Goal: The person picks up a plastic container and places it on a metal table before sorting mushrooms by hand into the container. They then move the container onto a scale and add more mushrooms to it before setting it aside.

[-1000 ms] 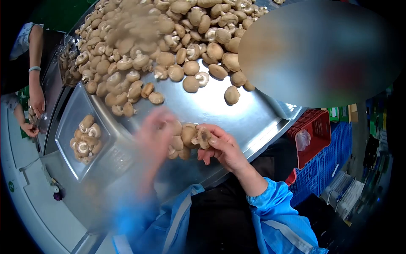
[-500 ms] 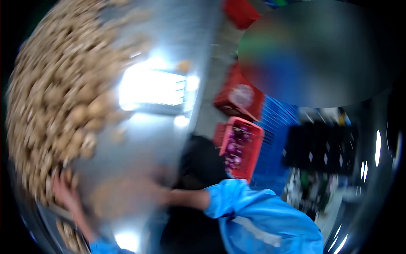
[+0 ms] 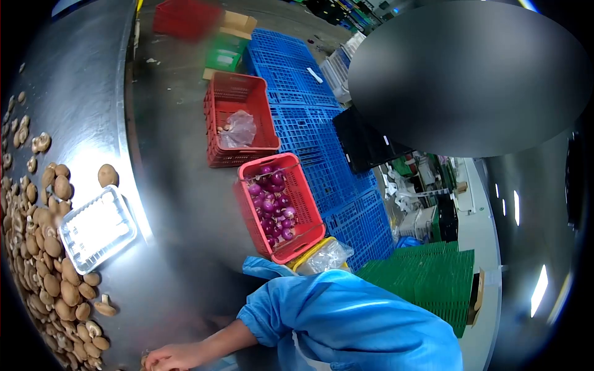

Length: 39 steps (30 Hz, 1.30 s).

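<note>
My right hand point(image 3: 173, 357), in a blue sleeve point(image 3: 346, 309), is at the bottom edge over the metal table point(image 3: 154, 290). Its fingers are curled together, with a small brownish thing at their tips that is too cut off to make out. My left hand is out of view. Brown mushrooms point(image 3: 52, 284) lie heaped along the left of the table. A clear plastic tray point(image 3: 98, 229), bright with glare, rests at the heap's right edge, with a single mushroom point(image 3: 107, 175) just above it.
Beyond the table edge, a red crate point(image 3: 213, 130) holds a plastic bag, and a pinkish-red crate point(image 3: 312, 232) holds purple onions. Blue pallets point(image 3: 303, 133) and stacked green crates point(image 3: 427, 281) stand farther right. A large blurred dark oval covers the upper right.
The view has swung, so the crates appear farther left. My left hand has left the view, and my right hand now shows at the bottom edge. The clear tray has come into view.
</note>
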Each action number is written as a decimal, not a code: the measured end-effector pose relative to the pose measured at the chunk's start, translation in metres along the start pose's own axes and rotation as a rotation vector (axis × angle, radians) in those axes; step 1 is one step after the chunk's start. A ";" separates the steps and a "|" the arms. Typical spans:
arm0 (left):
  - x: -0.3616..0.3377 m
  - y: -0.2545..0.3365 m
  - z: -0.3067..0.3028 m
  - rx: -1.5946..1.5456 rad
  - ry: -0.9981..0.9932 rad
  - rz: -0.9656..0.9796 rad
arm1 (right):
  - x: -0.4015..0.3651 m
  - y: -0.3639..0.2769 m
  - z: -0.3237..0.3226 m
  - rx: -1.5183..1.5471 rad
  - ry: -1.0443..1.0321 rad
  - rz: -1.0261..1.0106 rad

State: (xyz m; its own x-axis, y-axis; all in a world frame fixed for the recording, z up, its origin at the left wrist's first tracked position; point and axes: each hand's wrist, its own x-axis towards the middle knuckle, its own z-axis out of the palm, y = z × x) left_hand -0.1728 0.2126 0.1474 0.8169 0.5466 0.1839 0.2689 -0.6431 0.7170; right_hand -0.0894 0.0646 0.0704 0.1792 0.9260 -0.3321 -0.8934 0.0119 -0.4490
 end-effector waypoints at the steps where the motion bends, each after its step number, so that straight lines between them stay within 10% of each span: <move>1: -0.002 0.019 0.006 -0.029 -0.073 0.049 | -0.008 -0.010 0.006 0.041 0.062 0.007; 7: -0.017 0.058 0.045 0.018 -0.347 0.192 | 0.018 0.017 -0.021 0.450 0.035 -0.037; 10: -0.021 0.084 0.056 0.009 -0.340 0.188 | 0.019 0.014 -0.050 0.466 -0.310 -0.053; 20: -0.043 0.119 0.090 -0.208 -0.208 0.326 | -0.063 -0.033 -0.045 0.454 0.134 -0.086; 33: -0.105 0.032 0.153 0.271 -0.171 0.371 | -0.171 -0.087 -0.085 -0.318 0.694 -1.106; 38: -0.116 0.034 0.159 0.233 -0.176 0.302 | -0.195 -0.085 -0.136 0.821 0.168 -0.708; 39: -0.118 0.034 0.160 0.239 -0.184 0.308 | -0.196 -0.084 -0.140 0.783 0.324 -0.758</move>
State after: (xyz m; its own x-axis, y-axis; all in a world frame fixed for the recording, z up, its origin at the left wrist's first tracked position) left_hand -0.1783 0.0400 0.0421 0.9492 0.2187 0.2264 0.0910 -0.8793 0.4676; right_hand 0.0084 -0.1713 0.0569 0.7795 0.4403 -0.4456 -0.5010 0.8652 -0.0214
